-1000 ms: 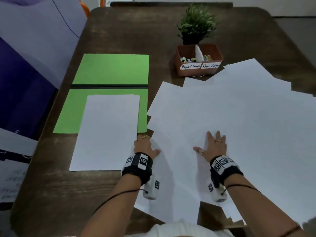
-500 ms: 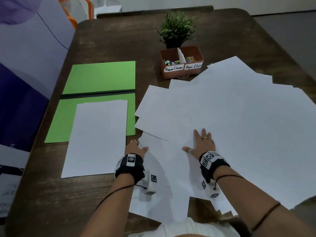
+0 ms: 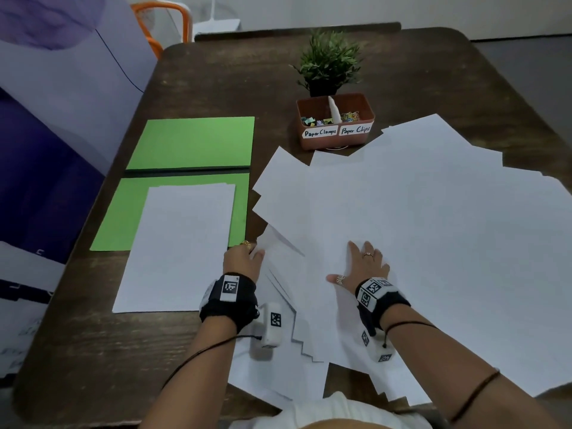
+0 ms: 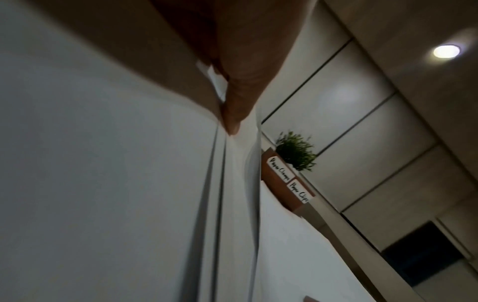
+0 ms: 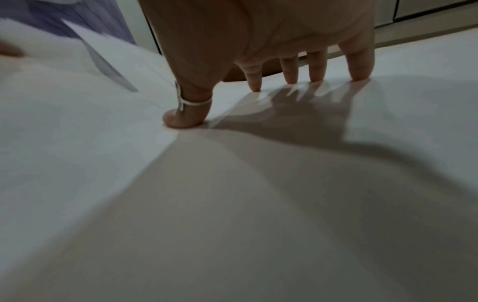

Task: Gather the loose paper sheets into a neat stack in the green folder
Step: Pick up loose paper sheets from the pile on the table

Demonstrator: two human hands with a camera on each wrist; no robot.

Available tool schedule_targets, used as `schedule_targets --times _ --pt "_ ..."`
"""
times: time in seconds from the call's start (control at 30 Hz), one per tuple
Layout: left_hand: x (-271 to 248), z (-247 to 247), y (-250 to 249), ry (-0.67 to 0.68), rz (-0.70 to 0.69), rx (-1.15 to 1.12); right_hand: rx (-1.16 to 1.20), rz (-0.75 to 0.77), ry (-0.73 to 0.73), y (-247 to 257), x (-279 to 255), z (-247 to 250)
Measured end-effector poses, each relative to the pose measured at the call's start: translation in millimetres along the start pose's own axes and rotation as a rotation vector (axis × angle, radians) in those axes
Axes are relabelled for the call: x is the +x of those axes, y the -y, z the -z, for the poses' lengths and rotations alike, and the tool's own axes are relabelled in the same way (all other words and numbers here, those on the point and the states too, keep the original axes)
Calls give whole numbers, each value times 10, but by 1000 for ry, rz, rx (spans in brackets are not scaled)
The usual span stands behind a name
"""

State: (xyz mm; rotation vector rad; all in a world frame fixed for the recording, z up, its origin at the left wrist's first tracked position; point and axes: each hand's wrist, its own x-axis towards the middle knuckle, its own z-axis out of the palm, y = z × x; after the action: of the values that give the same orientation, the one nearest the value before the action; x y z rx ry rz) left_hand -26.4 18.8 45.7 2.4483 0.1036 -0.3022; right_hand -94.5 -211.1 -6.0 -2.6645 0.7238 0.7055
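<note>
Head view: the green folder (image 3: 188,144) lies open at the left of the dark table (image 3: 93,351), a white paper stack (image 3: 179,246) overlapping its near leaf and the table edge beyond it. Loose paper sheets (image 3: 433,227) fan across the centre and right. The left hand (image 3: 243,260) grips the lifted left edge of these sheets, fingers curled. The right hand (image 3: 363,266) lies flat on top, fingers spread. Behind stand a brown tray (image 3: 335,122) labelled "Paper Clamps" and "Paper Clips" and a potted plant (image 3: 329,63).

Left wrist view: the thumb (image 4: 238,106) presses onto raised sheet edges; the other fingers are hidden.

Right wrist view: spread fingertips (image 5: 359,69) and ringed thumb (image 5: 185,116) press the paper.
</note>
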Motion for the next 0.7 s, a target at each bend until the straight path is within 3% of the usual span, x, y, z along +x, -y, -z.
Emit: schedule_targets --times 0.27,0.7 --pt "66 367 -606 -103 -166 135 60 1 76 -41 24 7" --pt "105 428 -766 -120 -117 155 39 24 80 -71 41 86"
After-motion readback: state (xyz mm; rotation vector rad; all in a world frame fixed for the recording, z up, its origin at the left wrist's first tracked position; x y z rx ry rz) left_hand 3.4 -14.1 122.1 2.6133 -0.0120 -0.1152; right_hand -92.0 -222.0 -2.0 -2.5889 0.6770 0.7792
